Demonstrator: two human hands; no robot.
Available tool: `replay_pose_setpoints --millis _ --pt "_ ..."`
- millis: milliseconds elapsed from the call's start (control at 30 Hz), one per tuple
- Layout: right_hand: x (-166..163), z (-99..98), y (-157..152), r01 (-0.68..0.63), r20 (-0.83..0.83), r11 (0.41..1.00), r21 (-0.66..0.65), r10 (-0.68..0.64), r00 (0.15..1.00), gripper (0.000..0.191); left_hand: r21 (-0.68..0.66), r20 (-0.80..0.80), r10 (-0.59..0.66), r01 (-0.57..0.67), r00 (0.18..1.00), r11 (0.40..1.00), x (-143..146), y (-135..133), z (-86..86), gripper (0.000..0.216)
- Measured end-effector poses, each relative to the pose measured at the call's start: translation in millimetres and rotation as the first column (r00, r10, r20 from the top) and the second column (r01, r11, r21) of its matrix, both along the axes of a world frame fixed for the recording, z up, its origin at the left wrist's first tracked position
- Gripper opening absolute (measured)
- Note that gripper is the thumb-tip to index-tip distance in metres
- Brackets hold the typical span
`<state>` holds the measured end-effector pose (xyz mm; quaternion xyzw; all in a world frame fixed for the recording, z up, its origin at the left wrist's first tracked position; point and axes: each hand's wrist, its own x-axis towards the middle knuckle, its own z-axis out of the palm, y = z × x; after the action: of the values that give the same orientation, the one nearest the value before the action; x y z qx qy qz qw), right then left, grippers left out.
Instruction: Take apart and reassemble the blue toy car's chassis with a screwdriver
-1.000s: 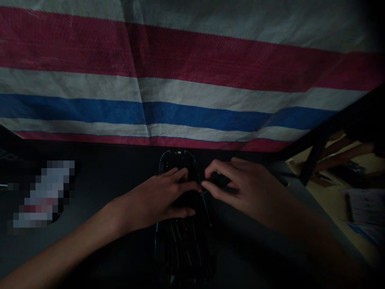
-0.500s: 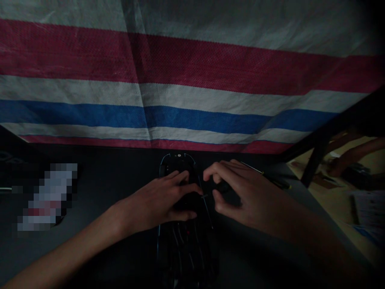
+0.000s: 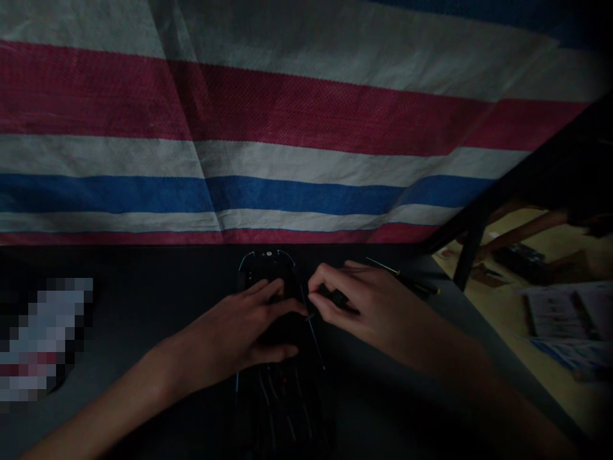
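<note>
A long black device with thin blue edge lines lies lengthwise on the dark table in front of me. My left hand rests flat on its middle, fingers stretched out and pressing it down. My right hand is pinched round a small dark tool with a thin metal tip; the tip points at the device's right edge, just beside my left fingertips. The light is dim and the device's details are hard to make out.
A red, white and blue striped tarp hangs behind the table. A thin pen-like tool lies behind my right hand. A blurred-out patch sits at the left. Another person's arm and papers show beyond the table's right edge.
The view has swung a little to the right, so everything sits further left. My right hand has closed tighter on the tool, fingers now pinched near the device's edge. The left hand stays put.
</note>
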<state>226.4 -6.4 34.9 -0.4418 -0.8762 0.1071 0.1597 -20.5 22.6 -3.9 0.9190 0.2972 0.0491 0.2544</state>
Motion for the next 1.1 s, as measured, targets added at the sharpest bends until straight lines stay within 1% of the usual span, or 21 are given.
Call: replay_pose_setpoints --millis 67,133,200,267,300,367,433,467,567,633,700,733,767,833,867,933,1000,1067,1100 --pt "0.9 0.2 -0.8 -0.069 -0.035 0.998 -0.001 0.069 0.997 0.014 0.009 0.017 -0.004 0.004 1.000 1.000 -0.9 -0.2 -2.0 0.048" --pt "0.6 0.7 -1.5 -0.083 -0.045 0.996 0.030 0.085 0.995 0.021 0.011 0.024 -0.007 0.007 1.000 1.000 -1.6 -0.5 -3.4 0.048" --pt "-0.6 1.0 -2.0 -0.042 -0.020 0.998 0.050 0.043 0.999 0.017 0.008 0.032 -0.008 0.007 0.999 1.000 -1.5 -0.9 -2.9 0.048" --pt "-1.7 0.7 -2.1 0.009 0.018 0.998 0.055 -0.010 1.000 0.006 0.001 0.035 -0.003 0.003 0.999 1.000 -0.8 -1.4 0.0 0.048" --pt "-2.1 0.4 -2.1 0.017 0.029 0.999 0.051 -0.019 0.999 0.005 -0.010 0.025 0.000 0.000 1.000 1.000 -0.3 -1.7 1.9 0.048" --pt "-2.3 -0.2 -1.9 -0.005 0.019 0.999 0.043 0.004 1.000 0.010 -0.036 -0.008 0.004 -0.005 1.000 0.999 0.8 -2.1 5.9 0.048" --pt "-2.5 -0.9 -1.7 -0.047 -0.014 0.998 0.047 0.048 0.999 0.021 -0.055 -0.032 0.002 -0.003 0.999 0.998 1.5 -2.4 8.5 0.047" --pt "-2.8 -1.3 -1.6 -0.052 -0.023 0.997 0.052 0.053 0.998 0.022 -0.057 -0.033 0.004 -0.006 0.999 0.998 1.6 -2.5 9.0 0.046" --pt "-4.9 -2.6 -1.5 -0.039 -0.018 0.997 0.061 0.040 0.999 0.010 -0.051 -0.027 0.020 -0.022 0.999 0.998 1.0 -3.0 8.2 0.048" --pt "-6.7 -2.9 -1.9 -0.055 -0.028 0.996 0.063 0.057 0.998 0.011 -0.042 -0.018 0.025 -0.026 1.000 0.999 0.3 -3.4 6.6 0.049" --pt "-7.8 -3.0 -2.6 -0.085 -0.042 0.994 0.066 0.087 0.995 0.019 -0.032 -0.004 0.019 -0.019 1.000 0.999 -0.2 -3.8 5.2 0.048" --pt "-7.9 -3.2 -2.8 -0.079 -0.039 0.994 0.072 0.082 0.996 0.020 -0.029 0.003 0.017 -0.017 1.000 0.999 -0.3 -4.1 4.8 0.047" --pt "-7.6 -3.6 -2.7 -0.052 -0.027 0.995 0.083 0.055 0.998 0.017 -0.025 0.007 0.017 -0.017 1.000 1.000 -0.4 -4.4 4.6 0.046" --pt "-6.1 -4.8 -1.7 0.004 -0.006 0.995 0.101 -0.004 1.000 0.007 -0.018 0.011 0.021 -0.021 1.000 1.000 -0.4 -4.7 4.8 0.048" --pt "-5.0 -5.4 -0.9 0.011 -0.008 0.996 0.094 -0.011 1.000 0.008 -0.016 0.011 0.026 -0.026 1.000 1.000 -0.4 -4.7 5.3 0.049" --pt "-2.8 -6.0 0.9 -0.027 -0.039 0.997 0.071 0.030 0.999 0.011 -0.022 0.010 0.032 -0.031 0.999 0.999 -0.3 -4.5 6.8 0.049" --pt "-0.9 -5.4 1.8 -0.063 -0.063 0.996 0.062 0.067 0.996 0.021 -0.035 0.012 0.020 -0.020 1.000 0.999 -0.4 -4.2 8.2 0.047" --pt "0.3 -4.6 1.9 -0.048 -0.054 0.996 0.074 0.052 0.997 0.026 -0.039 0.020 0.009 -0.008 1.000 0.999 -0.4 -4.3 8.8 0.046" --pt "0.7 -4.6 1.8 -0.032 -0.038 0.997 0.074 0.035 0.999 0.023 -0.036 0.026 0.009 -0.008 1.000 0.999 -0.3 -4.5 8.4 0.046"
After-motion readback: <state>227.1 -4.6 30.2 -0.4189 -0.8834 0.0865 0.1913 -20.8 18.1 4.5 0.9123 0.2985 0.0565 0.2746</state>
